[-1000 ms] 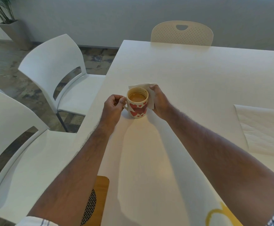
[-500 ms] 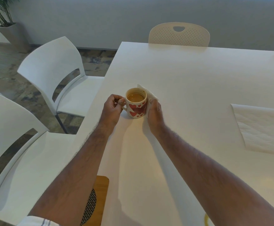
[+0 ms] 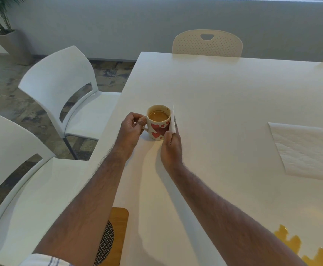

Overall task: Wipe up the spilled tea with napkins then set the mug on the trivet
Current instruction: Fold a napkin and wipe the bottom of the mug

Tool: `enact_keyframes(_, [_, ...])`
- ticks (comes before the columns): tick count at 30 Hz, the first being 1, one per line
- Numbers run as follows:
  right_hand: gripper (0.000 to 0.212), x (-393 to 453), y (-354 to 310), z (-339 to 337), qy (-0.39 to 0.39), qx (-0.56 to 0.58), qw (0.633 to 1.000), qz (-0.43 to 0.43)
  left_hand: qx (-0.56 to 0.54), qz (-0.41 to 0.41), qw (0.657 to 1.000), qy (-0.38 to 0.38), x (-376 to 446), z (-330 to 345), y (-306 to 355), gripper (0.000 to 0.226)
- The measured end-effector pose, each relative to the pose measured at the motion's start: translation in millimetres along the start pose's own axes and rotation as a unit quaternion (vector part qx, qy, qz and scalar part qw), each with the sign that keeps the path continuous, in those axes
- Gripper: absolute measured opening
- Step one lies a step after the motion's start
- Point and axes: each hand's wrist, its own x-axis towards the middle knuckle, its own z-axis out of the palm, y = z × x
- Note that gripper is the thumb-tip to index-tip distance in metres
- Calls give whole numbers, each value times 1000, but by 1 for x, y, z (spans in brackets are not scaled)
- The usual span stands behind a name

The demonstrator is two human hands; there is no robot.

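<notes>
While the left hand [image 3: 131,129] pinches the handle of the heart-printed mug [image 3: 158,121] standing on the white surface [image 3: 224,96], the right hand [image 3: 171,148] presses a folded napkin [image 3: 173,121] against the mug's three o'clock side.

trivet [image 3: 118,225]: left arm hides part | spilled tea [image 3: 291,244]: cut off by bottom edge

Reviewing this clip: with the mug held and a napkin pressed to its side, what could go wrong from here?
1. The mug holds plenty of tea; tilting it while the right hand rubs the napkin against it may spill more.
2. The left hand pinches only the handle, so the grip may slip.
3. The tea puddle sits beside the right forearm, which might smear it.
</notes>
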Motion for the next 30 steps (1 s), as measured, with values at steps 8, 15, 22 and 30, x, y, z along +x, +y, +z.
enact_keyframes(8, [50,-18,-4,3,4,-18,1000,-3,9,0,1000,2,1,0,-1,13])
enact_keyframes(15, [45,-51,-9,-1,-31,19,999,5,17,8,1000,-4,3,-1,-5,8])
enact_keyframes(22, [39,-47,-32,-32,93,18,995,-24,-11,-4,1000,-17,7,-4,-4,10])
enact_keyframes(30, [44,15,-40,-61,108,-47,992,-43,-7,-4,1000,-19,7,-3,-6,10])
